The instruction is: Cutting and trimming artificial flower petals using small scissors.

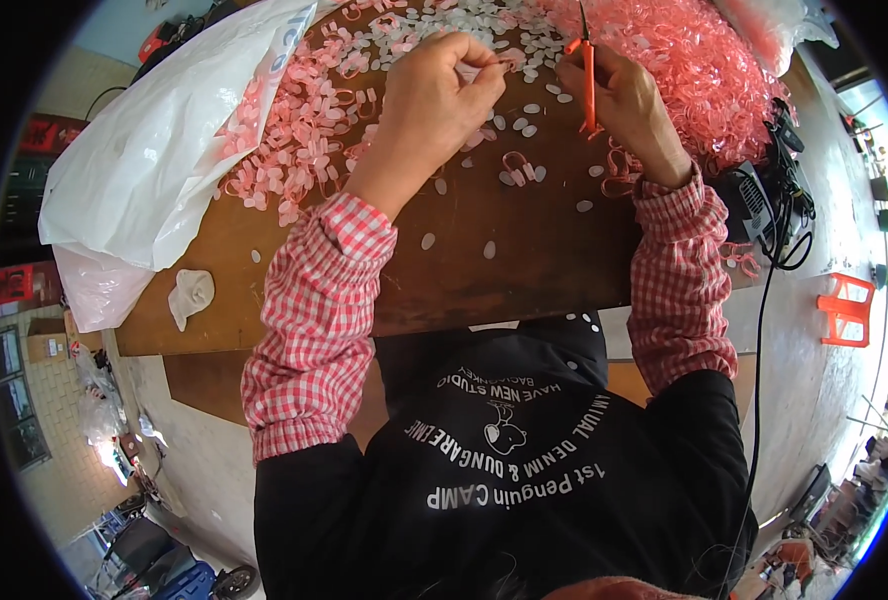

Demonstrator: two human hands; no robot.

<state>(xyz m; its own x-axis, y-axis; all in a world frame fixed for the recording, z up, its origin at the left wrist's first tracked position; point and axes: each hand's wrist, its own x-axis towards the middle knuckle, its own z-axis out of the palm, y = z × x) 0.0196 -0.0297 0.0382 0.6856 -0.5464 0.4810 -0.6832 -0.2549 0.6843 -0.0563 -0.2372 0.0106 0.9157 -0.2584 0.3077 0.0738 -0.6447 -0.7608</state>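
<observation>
My left hand [434, 115] is raised over the table, thumb and fingertips pinched on a small pink plastic piece [510, 60]. To its right, my right hand [626, 105] is closed around an orange-handled tool [589, 85] with a thin dark pointed tip, like small snips, held upright. The tool and the pink piece are apart. Under and beyond the hands lie scattered translucent white ovals [530, 130]. A pink loop piece with pale oval ends [517, 168] rests on the brown table [544, 260] between my forearms.
Pink pieces [299, 150] spill from a large white plastic bag [144, 150] on the left. A big heap of glossy pink loops [709, 80] fills the far right. Black cables [789, 210] hang at the right edge. A crumpled pale cloth [192, 297] lies front left; an orange stool [846, 308] stands beyond.
</observation>
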